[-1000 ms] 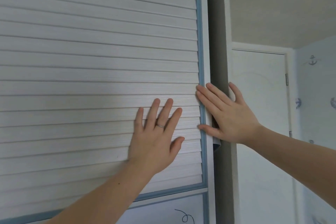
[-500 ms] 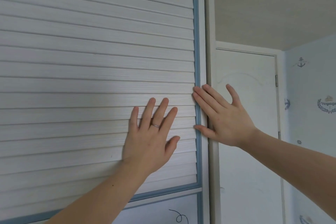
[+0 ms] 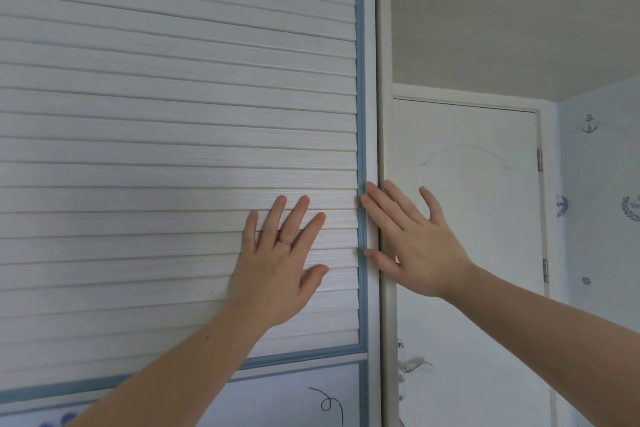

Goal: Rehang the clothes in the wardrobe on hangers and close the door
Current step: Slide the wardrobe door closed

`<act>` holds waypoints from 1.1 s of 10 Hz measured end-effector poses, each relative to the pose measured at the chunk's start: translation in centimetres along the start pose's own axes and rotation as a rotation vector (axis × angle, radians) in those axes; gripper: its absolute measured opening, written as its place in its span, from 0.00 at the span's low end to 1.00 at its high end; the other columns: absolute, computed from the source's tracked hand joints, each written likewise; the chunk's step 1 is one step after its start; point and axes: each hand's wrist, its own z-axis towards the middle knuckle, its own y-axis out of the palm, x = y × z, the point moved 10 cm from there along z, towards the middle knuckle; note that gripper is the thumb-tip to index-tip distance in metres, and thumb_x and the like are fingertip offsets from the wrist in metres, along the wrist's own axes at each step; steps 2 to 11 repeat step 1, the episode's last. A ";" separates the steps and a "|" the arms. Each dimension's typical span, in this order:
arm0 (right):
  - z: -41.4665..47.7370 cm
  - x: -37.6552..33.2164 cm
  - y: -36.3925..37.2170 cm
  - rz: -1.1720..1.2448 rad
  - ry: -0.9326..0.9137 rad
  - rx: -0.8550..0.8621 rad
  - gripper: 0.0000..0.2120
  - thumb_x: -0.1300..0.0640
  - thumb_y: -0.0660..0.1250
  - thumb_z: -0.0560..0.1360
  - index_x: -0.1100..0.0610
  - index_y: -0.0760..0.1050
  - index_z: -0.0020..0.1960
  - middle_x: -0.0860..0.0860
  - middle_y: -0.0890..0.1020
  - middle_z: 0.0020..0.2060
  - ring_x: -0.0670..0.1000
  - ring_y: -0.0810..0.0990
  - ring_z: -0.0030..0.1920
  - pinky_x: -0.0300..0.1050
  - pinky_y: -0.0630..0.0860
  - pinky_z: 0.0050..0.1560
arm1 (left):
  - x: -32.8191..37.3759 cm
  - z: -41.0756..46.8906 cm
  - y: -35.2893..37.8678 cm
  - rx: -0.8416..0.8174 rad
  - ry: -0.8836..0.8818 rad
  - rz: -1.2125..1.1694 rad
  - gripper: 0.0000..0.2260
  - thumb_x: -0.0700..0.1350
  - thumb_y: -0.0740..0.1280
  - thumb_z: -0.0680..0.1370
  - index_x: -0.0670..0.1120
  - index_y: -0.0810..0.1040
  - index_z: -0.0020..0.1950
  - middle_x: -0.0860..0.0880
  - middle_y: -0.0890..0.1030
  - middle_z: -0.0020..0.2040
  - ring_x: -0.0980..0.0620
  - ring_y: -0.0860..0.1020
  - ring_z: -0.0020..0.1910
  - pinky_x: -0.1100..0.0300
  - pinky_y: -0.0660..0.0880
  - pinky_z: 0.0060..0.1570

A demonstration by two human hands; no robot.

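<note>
While the left hand (image 3: pixel 277 260) presses flat w/ fingers spread on the wardrobe door (image 3: pixel 173 114) at 9 o'clock, the right hand (image 3: pixel 415 246), flat and empty, spans its edge. Risk: door may rebound off frame (image 3: pixel 383 80) if released abruptly.

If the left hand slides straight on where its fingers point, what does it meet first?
Flat on the slats, the left hand would probably reach the blue trim first, up and rightward.
</note>
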 end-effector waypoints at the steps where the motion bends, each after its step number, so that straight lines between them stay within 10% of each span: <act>1: -2.3 -0.3 -1.8 0.060 0.039 -0.031 0.34 0.37 0.46 0.80 0.51 0.45 0.81 0.46 0.46 0.80 0.51 0.42 0.80 0.62 0.45 0.77 | -0.4 -0.8 -1.3 -0.066 -0.028 -0.144 0.30 0.65 0.51 0.80 0.54 0.59 0.80 0.51 0.49 0.83 0.45 0.46 0.81 0.41 0.47 0.77; 11: -2.3 -0.3 -1.8 0.060 0.039 -0.031 0.34 0.37 0.46 0.80 0.51 0.45 0.81 0.46 0.46 0.80 0.51 0.42 0.80 0.62 0.45 0.77 | -0.4 -0.8 -1.3 -0.066 -0.028 -0.144 0.30 0.65 0.51 0.80 0.54 0.59 0.80 0.51 0.49 0.83 0.45 0.46 0.81 0.41 0.47 0.77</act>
